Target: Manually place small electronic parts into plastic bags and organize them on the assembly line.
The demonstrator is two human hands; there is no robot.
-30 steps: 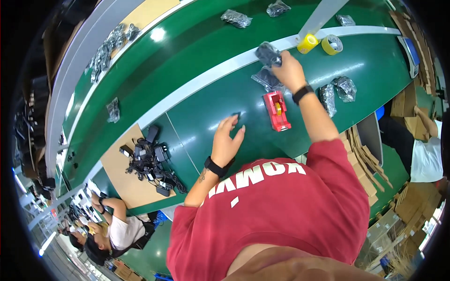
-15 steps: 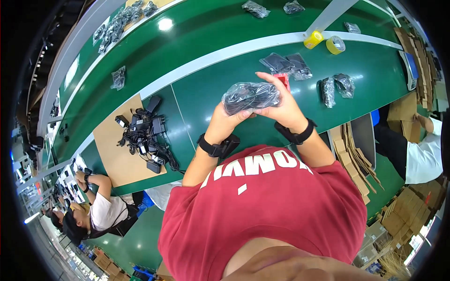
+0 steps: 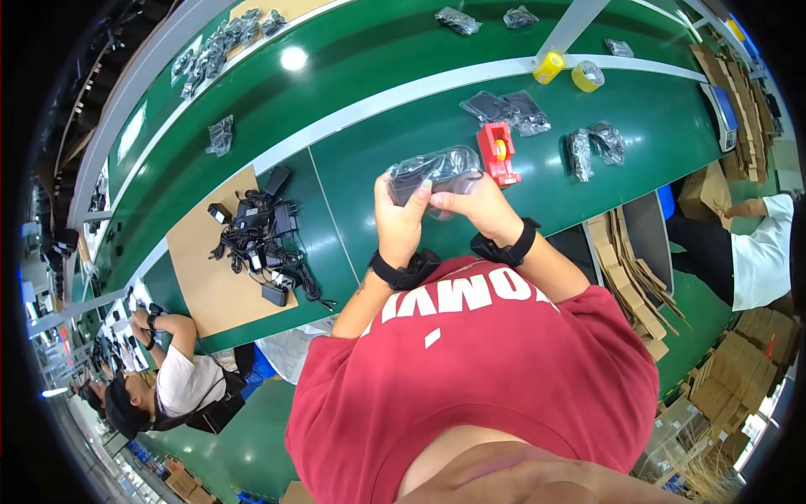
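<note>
A clear plastic bag (image 3: 432, 165) with a black corded item inside, likely a power adapter, is held in front of my chest above the green table. My left hand (image 3: 401, 217) grips its left lower side, thumb pressed on the film. From the right, my right hand (image 3: 477, 208) closes on the same bag, its thumb close to the left one. Just beyond the right hand stands a red tape dispenser (image 3: 497, 160) with a yellow-cored roll. Beyond that, bagged black items (image 3: 506, 111) lie flat on the table.
At left, loose black power adapters (image 3: 256, 227) with tangled cords lie on a cardboard sheet (image 3: 197, 269). Two more bagged adapters (image 3: 594, 151) are at right. Tape rolls (image 3: 588, 76) stand by the rear rail. Folded cartons (image 3: 625, 273) lean at the table's right front. Co-workers (image 3: 185, 370) are on both sides.
My right hand has come down from the bag's raised far side to its near right edge, uncovering the tape dispenser. Both thumbs now press the near side of the bag.
</note>
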